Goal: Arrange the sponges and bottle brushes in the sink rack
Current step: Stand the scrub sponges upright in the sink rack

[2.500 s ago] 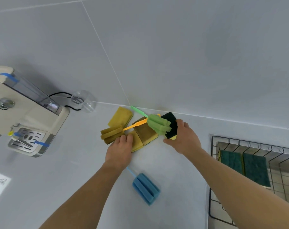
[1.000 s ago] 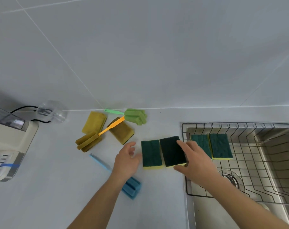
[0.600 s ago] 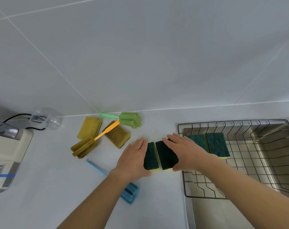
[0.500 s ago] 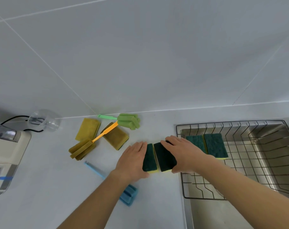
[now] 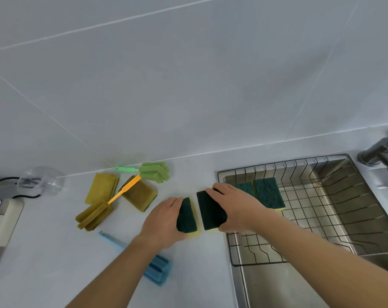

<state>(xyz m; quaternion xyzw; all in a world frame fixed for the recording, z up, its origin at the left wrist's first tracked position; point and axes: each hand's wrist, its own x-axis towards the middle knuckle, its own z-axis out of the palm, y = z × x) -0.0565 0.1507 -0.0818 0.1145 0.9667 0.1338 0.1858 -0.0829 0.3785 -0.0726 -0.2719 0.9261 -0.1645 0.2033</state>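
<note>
Since 0.5 s ago, 2 green sponges (image 5: 210,210) have parted slightly; left hand (image 5: 164,221) and right hand (image 5: 237,207) each grip 1. Sink rack (image 5: 304,203) holds 2; 4 sponges, 3 brushes remain on tabletop (image 5: 55,252)

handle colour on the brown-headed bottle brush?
Orange handle, clearest in the head view.
</note>
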